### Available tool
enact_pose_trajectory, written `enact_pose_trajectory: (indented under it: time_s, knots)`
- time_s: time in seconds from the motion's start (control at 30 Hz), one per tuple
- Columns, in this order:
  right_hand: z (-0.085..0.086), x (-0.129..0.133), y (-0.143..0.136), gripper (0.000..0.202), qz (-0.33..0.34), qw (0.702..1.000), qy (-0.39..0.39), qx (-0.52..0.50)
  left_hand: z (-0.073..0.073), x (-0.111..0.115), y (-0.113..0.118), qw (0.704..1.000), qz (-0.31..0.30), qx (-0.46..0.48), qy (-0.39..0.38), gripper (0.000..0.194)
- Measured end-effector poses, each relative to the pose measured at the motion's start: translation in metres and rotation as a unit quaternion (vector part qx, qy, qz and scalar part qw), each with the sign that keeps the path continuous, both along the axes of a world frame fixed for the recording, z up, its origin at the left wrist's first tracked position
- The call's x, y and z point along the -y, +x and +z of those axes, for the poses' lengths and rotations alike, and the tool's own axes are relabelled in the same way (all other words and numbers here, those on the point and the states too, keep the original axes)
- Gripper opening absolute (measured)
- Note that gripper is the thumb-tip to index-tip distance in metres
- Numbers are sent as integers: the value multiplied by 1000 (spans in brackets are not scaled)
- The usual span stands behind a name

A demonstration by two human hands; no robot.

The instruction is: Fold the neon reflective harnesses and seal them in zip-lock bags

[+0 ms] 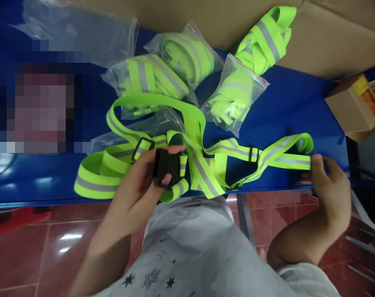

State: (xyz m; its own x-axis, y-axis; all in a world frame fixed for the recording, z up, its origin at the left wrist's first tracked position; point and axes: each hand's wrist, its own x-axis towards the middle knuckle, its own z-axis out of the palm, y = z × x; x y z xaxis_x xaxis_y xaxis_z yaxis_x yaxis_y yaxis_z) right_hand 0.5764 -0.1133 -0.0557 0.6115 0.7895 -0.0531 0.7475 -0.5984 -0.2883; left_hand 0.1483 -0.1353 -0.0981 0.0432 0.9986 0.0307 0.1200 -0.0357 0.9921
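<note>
A neon-green reflective strap (202, 167) with grey stripes lies in loops along the near edge of the blue table. My left hand (147, 173) grips its black plastic buckle (167, 167), thumb and fingers closed around it. At the far right end, my right hand (329, 177) pinches a flat length of the same strap between thumb and fingers. Two black slide adjusters show on the strap, one (142, 148) beside the left hand and the other (253, 154) nearer the right. Part of the strap is hidden behind my left hand and wrist.
Several clear zip bags holding folded green straps, such as this bag (232, 99), lie behind. A loose strap bundle (268, 39) leans on a large cardboard box (338, 37). Empty clear bags (82, 33) lie back left; a small open carton (354, 107) stands right.
</note>
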Motion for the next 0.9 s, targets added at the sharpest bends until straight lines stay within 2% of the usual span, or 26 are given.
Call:
enact_pose_trajectory:
  time_s: [0.1, 0.17, 0.23, 0.37, 0.43, 0.57, 0.63, 0.73, 0.8, 0.83, 0.9]
  knots:
    - [-6, -8, -1, 61, 60, 997, 2, -50, -16, -11, -3, 998, 1, -52, 42, 38]
    - [-16, -14, 7, 66, 110, 990, 10, -90, -21, -18, -5, 998, -15, -45, 50, 37]
    - [-28, -20, 22, 62, 131, 979, 57, -143, -23, -23, -7, 998, -26, -25, 44, 36]
    - [-47, -28, 73, 58, 135, 946, 197, -221, -22, -26, -9, 999, -1, 10, 32, 32]
    - [-50, -30, 103, 55, 141, 924, 215, -283, -23, -27, -9, 999, 19, 5, 29, 32]
    - [-55, -40, 146, 49, 141, 896, 302, -292, -24, -30, -10, 999, 31, 2, 19, 34]
    - [-61, -47, 152, 52, 146, 878, 347, -294, -24, -31, -11, 999, 30, 0, 15, 35]
    - [-67, -57, 142, 53, 158, 858, 370, -320, -22, -31, -11, 999, 28, -1, 21, 36]
    - [-65, -65, 127, 49, 135, 807, 429, -384, -20, -31, -11, 999, 30, 14, 21, 36]
    - [-60, -69, 120, 52, 107, 749, 482, -441, -20, -32, -10, 999, 33, 29, 16, 36]
    - [-46, -77, 107, 65, 3, 573, 576, -584, -19, -37, -11, 997, 42, 57, 3, 37]
